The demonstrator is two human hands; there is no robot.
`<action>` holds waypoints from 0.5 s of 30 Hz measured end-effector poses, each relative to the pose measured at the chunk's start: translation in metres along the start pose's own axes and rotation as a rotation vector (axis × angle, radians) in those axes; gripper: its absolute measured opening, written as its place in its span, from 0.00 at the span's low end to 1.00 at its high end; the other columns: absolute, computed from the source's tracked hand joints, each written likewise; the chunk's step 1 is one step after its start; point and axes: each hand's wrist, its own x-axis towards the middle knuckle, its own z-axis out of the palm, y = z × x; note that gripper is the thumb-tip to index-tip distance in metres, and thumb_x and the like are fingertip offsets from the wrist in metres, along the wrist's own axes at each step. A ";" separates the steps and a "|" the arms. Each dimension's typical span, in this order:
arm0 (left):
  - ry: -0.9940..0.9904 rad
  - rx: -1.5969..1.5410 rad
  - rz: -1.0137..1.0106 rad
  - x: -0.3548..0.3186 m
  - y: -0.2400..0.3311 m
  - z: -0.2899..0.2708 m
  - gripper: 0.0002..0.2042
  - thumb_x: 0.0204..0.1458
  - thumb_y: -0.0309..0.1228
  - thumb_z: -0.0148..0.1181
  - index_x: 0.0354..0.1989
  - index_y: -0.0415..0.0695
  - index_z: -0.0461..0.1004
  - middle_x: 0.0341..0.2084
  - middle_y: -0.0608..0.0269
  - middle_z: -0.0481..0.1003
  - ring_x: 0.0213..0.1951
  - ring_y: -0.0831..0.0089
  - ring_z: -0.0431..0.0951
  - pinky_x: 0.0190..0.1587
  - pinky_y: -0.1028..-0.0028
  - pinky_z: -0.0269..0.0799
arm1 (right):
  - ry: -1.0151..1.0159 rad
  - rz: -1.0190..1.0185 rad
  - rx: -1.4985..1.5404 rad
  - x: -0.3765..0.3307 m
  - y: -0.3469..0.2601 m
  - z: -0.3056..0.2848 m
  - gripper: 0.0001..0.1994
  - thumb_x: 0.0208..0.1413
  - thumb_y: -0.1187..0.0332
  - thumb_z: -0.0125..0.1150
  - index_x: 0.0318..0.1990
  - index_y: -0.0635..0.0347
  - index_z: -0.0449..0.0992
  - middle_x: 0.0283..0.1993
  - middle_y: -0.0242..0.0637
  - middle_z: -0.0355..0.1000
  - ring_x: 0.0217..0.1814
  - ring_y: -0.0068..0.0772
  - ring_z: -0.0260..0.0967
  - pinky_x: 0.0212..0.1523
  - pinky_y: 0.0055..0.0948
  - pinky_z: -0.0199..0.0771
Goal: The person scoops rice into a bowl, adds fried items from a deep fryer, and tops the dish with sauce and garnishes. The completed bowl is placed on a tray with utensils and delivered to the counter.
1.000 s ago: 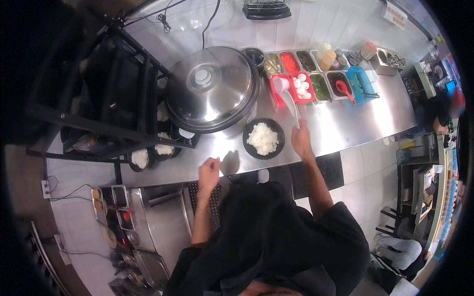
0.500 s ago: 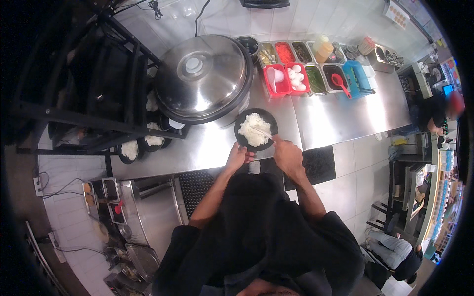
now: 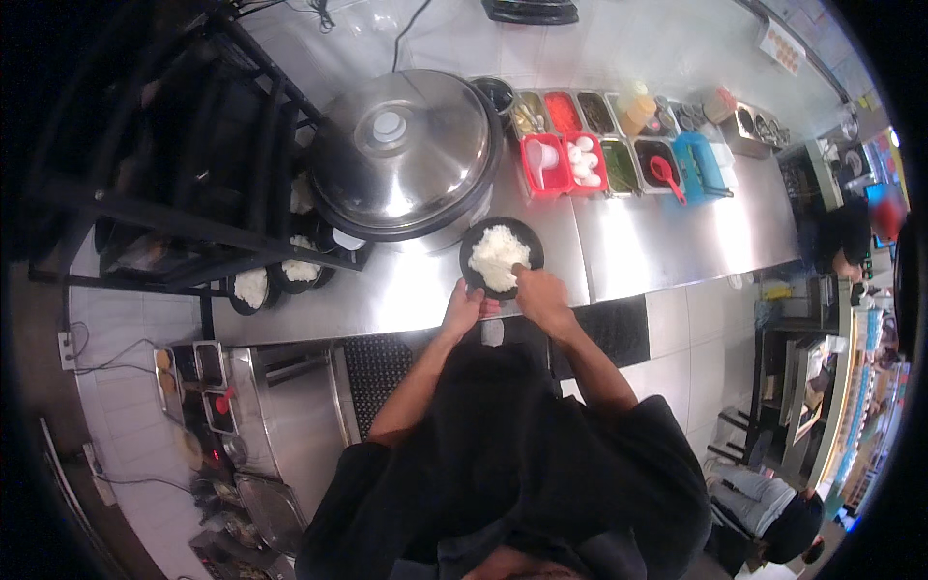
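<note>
A black bowl (image 3: 535, 241) holds a heap of white rice (image 3: 497, 253) in front of me at the counter's near edge. My left hand (image 3: 469, 306) grips the bowl's near left rim, thumb on top and fingers underneath. My right hand (image 3: 541, 294) reaches over the near right rim, its fingers closed at the rice. It holds a pale rice paddle, seen clearly half a second ago; now the paddle barely stands out from the white rice. Behind the bowl, to the left, sits a large round cooker with a domed steel lid (image 3: 425, 145).
More black bowls of rice (image 3: 251, 288) stand at the left by a dark metal rack (image 3: 174, 232). Along the wall are steel food pans (image 3: 619, 164), a red tub of eggs (image 3: 584, 159), a red ladle (image 3: 667, 174) and a blue container (image 3: 698, 159). Two other people are at the right.
My right hand has moved left and inward over the bowl, pushing the paddle into the rice. The rice heap looks flatter and broader. My left hand keeps its hold on the rim.
</note>
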 end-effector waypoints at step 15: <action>-0.035 0.010 0.001 0.002 -0.002 -0.001 0.32 0.71 0.29 0.42 0.74 0.37 0.31 0.41 0.40 0.80 0.36 0.59 0.85 0.39 0.68 0.82 | 0.068 0.095 -0.023 -0.002 0.018 -0.011 0.12 0.59 0.72 0.51 0.48 0.57 0.77 0.35 0.56 0.79 0.41 0.61 0.80 0.42 0.55 0.79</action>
